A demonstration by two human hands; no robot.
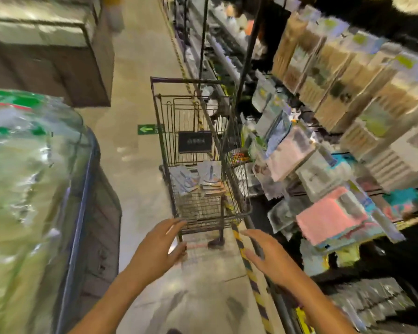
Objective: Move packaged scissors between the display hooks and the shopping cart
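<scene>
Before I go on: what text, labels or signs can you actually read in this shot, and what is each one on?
No words are readable.
Green floor sign: a white arrow pointing left; its small lettering is blurred.
Dark placard on the wire shopping cart: faint lettering, too blurred to read.
Packaged scissors in the cart: print too small.
Hanging packets on the display hooks: labels blurred.

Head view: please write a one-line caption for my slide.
Both empty hands, left hand and right hand, reach toward a shopping cart holding packaged scissors beside display hooks.
</scene>
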